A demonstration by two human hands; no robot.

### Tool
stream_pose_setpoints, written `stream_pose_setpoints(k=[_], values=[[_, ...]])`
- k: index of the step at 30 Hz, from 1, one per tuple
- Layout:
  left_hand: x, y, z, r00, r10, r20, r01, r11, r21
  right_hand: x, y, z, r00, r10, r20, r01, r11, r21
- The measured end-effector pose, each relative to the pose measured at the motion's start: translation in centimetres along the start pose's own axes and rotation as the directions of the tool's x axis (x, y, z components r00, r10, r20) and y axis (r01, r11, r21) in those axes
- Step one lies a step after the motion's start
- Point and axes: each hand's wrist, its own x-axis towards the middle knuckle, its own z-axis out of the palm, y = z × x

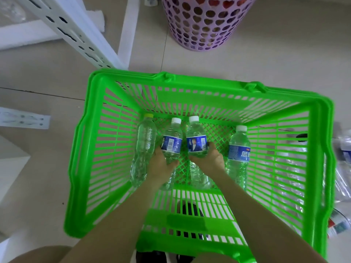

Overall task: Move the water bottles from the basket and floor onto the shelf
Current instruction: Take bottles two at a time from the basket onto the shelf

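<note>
A bright green plastic basket (106,141) sits on the floor below me with several water bottles lying in it. My left hand (161,166) is closed around a blue-labelled bottle (171,139) with a white cap. My right hand (208,158) grips a second blue-labelled bottle (196,137) beside it. An unlabelled bottle with a yellow cap (144,147) lies at the left, and a larger blue-labelled bottle (238,149) lies at the right. More clear bottles (343,160) lie on the floor outside the basket's right wall. The white metal shelf frame (79,31) stands at the upper left.
A purple basket with heart-shaped holes (207,23) stands just beyond the green basket. White shelf parts (22,120) lie on the tiled floor at the left. A dark shoe (190,211) shows through the basket's near wall.
</note>
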Motion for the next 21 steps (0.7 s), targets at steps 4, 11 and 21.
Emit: stream_pose_setpoints(k=[4,11,21], values=[[0.1,-0.2,-0.2,1.0,-0.008,0.019,0.008,1.0,0.022,0.3,0.4,-0.6,1.0,-0.001,-0.003,0.001,1.0,0.018],[-1.2,0.9,-1.5,0.97,-0.113,0.216,0.151,0.974,-0.17,-0.7,1.7,-1.7,0.988,0.137,0.073,-0.152,0.942,0.298],[-6.4,2.7,-5.5,0.969,-0.148,0.198,0.21,0.915,-0.344,-5.7,0.6,-5.6,0.969,0.164,0.184,-0.245,0.718,0.651]])
